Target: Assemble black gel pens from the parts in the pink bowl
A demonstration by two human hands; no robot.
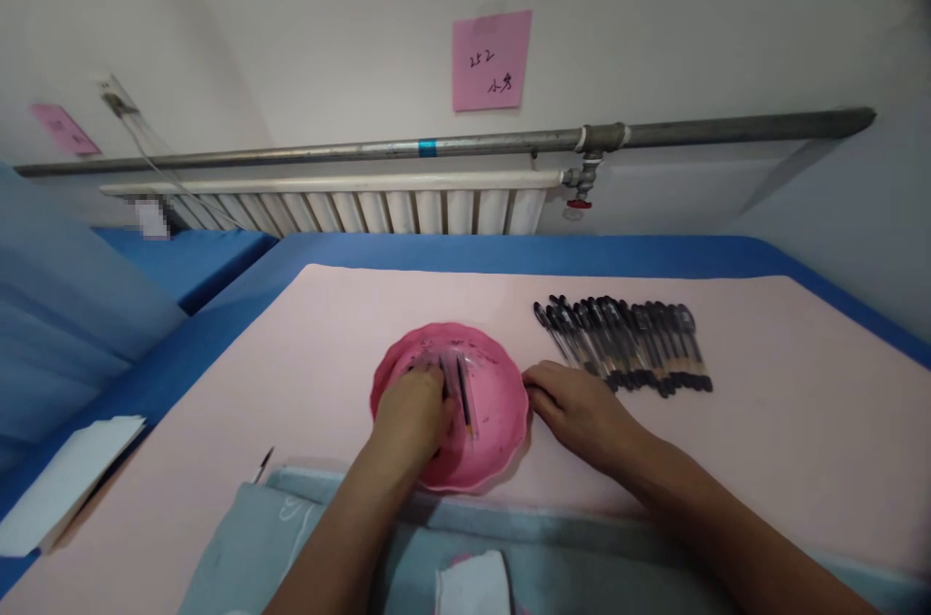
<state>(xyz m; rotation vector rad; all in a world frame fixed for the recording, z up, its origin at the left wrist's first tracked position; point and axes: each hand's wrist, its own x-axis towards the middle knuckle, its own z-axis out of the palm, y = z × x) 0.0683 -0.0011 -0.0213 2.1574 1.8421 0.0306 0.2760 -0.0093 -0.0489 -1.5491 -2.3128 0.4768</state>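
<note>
A round pink bowl (501, 402) with a wavy rim stands on the pale pink mat. Clear pen barrels (464, 397), at least one with a dark refill, lie inside it. My left hand (413, 406) reaches into the bowl with fingers curled beside these barrels; its fingertips and whatever they hold are hidden. At the bowl's right rim, my right hand (571, 402) is closed, its fingertips pressed on the edge. Just beyond the right hand, many black-capped clear pens (618, 343) lie side by side in a slanting row.
The pale pink mat (291, 353) covers a blue-edged table. Grey-blue cloth (567, 552) lies along the front, with a dark-tipped brush-like item (263, 465) near its left corner. A white box-like object (73, 479) sits at left. Behind are a radiator (407, 208) and pipe (327, 152).
</note>
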